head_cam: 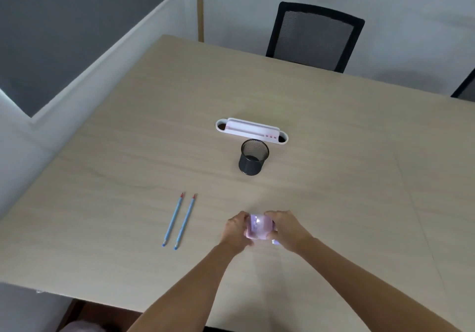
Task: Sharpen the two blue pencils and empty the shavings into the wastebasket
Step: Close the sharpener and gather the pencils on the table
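Two hands, left hand [235, 231] and right hand [286, 230], are closing around a pink pencil sharpener [258, 227] on the surface [334, 177]. Blue pencils [180, 221] are lying left, untouched; mesh wastebasket [254, 157] is standing beyond. Advice: steady the sharpener before feeding a pencil.

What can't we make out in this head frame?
- Pink sharpener: blurred and glary, gripped between left hand and right hand; its pencil hole and shavings level can't be read.
- Two blue pencils: too small to judge whether the tips are sharpened.
- Black mesh cup: contents unclear through the mesh and shadow.
- Second chair: cut off by the right edge.
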The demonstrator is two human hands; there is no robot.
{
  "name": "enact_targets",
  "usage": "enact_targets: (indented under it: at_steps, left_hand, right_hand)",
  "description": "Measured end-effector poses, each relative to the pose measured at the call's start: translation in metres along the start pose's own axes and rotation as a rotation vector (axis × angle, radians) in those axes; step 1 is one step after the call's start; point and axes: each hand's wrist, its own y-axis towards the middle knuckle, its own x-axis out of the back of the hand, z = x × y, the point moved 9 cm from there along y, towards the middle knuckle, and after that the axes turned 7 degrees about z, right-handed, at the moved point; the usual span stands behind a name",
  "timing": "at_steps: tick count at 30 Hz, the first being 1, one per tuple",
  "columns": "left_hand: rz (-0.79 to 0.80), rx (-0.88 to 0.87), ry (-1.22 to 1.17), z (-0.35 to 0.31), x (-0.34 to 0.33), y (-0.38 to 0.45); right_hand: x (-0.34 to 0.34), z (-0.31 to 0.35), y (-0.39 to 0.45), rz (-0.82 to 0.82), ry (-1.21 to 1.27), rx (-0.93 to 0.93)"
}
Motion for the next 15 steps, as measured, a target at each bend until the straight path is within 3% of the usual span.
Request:
enact_targets:
  at_steps: [3, 5, 9, 12, 15]
  left_hand:
    - [0.047, 0.039, -0.022, 0.0, 0.015, -0.005]
    - [-0.124, 0.043, -0.031, 0.008, 0.056, -0.013]
    - [-0.515, 0.193, 0.06, 0.058, 0.151, -0.037]
    - [-0.486, 0.431, 0.138, 0.098, 0.178, -0.042]
    - [-0.386, 0.487, 0.222, 0.111, 0.181, -0.034]
  right_hand:
    - [-0.009, -0.006, 0.003, 0.074, -0.106, -0.055]
    - [-0.008, -0.001, 0.004, 0.089, -0.157, -0.074]
    - [0.024, 0.055, 0.009, -0.147, -0.106, 0.077]
    - [0.015, 0.092, 0.029, -0.118, -0.037, 0.113]
    - [-0.02, 0.112, 0.062, 0.032, -0.045, 0.056]
